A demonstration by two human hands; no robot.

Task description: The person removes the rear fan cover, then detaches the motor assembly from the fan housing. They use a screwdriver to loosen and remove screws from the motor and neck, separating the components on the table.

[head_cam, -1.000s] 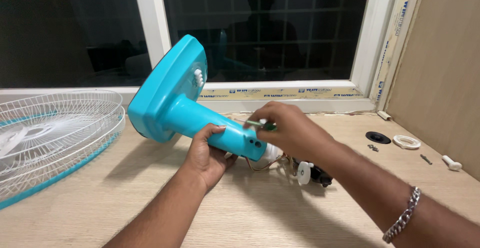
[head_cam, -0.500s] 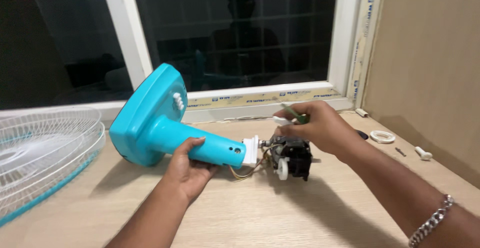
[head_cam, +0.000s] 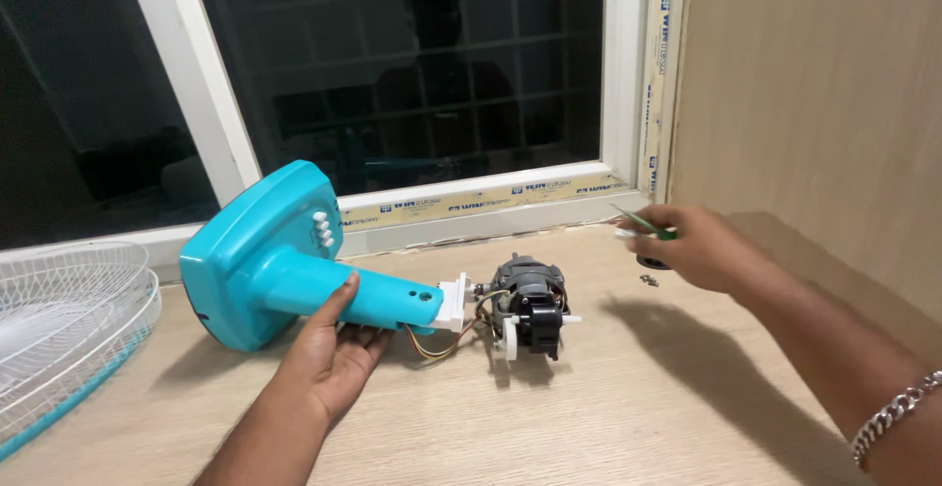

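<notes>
A turquoise fan stand [head_cam: 285, 275] lies on its side on the wooden table [head_cam: 589, 417], its flat base toward the window. My left hand [head_cam: 334, 344] cups the stand's neck from below. Coloured wires run from the neck's white end piece [head_cam: 453, 303] to a black and grey fan motor [head_cam: 525, 309] resting on the table. My right hand [head_cam: 692, 246] hovers farther right, away from the motor, pinching a thin green-handled screwdriver [head_cam: 643, 223] and a small white piece. A small dark round part [head_cam: 652, 263] lies just under that hand.
A white wire fan guard with a turquoise rim [head_cam: 69, 324] lies at the left edge of the table. A dark window with a white frame [head_cam: 186, 103] runs along the back. A wooden panel wall [head_cam: 814, 113] stands at the right.
My right hand has drawn away from the stand's neck to the right, carrying the screwdriver. The motor now sits uncovered on the table. The view has swung right, shifting the stand leftward.
</notes>
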